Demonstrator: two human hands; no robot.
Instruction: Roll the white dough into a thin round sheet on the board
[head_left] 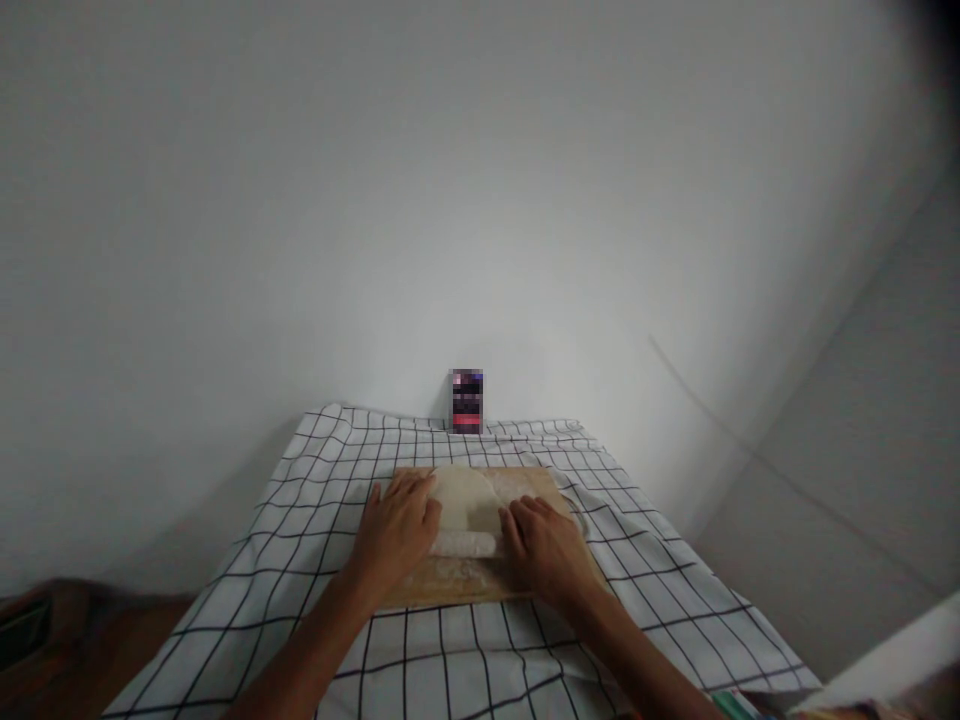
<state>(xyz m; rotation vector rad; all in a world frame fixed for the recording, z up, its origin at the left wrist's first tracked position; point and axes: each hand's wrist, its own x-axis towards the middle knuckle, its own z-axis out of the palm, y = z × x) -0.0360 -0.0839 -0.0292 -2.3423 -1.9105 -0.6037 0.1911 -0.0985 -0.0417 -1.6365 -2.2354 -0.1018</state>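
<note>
A flattened sheet of pale dough [466, 497] lies on a wooden board [457, 582]. Along its near side runs a pale, floury roll [465, 544]; whether this is a rolling pin or a rolled-up edge of the dough, I cannot tell. My left hand [401, 520] rests at the left of the dough, fingers stretched forward and the thumb by the roll's left end. On the other side, my right hand [541, 540] has its fingers curled at the dough's right edge, close to the roll's right end. What is beneath both palms is hidden.
Flour dusts the board. A white cloth with a black grid [465, 660] covers the table. At the far edge, a small dark pack with a red band [467, 402] stands against the wall. Brown wooden furniture [67, 630] is at lower left.
</note>
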